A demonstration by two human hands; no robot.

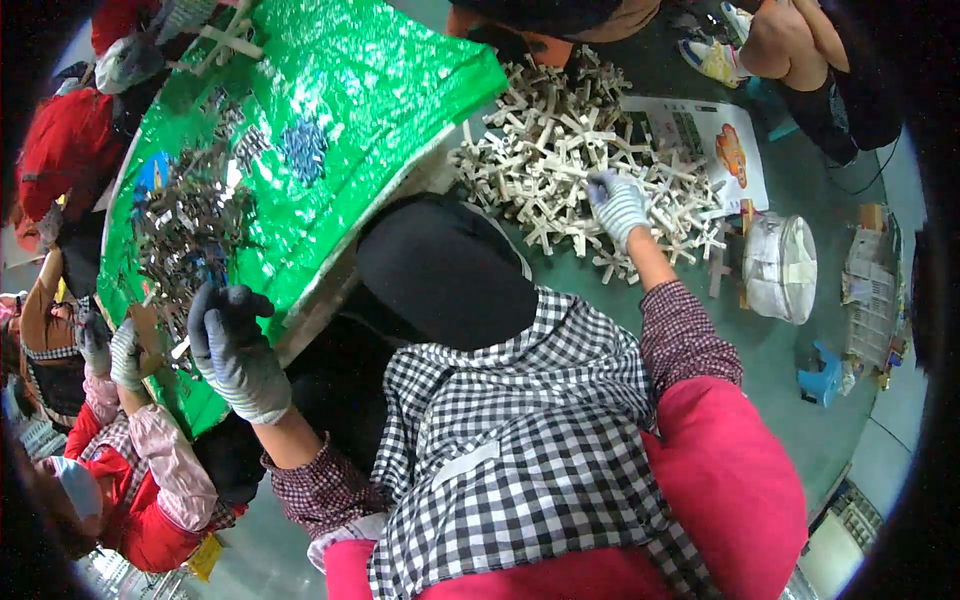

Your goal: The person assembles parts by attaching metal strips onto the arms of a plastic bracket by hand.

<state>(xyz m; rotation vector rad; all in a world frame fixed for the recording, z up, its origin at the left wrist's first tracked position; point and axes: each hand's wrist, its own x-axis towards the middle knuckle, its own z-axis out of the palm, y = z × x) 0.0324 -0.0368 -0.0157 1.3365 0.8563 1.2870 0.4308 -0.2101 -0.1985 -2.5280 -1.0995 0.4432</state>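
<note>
My left hand point(235, 352), in a striped glove with dark grey fingers, is raised beside the near edge of a green-covered table point(370, 110). Its fingers are loosely bent and apart, and I see nothing held. Close by lies a heap of small dark and shiny pieces point(195, 225). Stretched out to the right, my right hand point(620, 207) wears a similar glove and reaches into a big pile of off-white branched plastic pieces point(545, 190). Its fingers are drawn together at one such piece; the fingertips are partly hidden.
Small blue pieces point(304, 150) lie on the green cover. Right of the pile are a printed white board point(745, 165), a round white wrapped bundle point(780, 268) and a blue plastic stool point(821, 376). Co-workers sit along the left; another person's legs point(785, 50) are at upper right.
</note>
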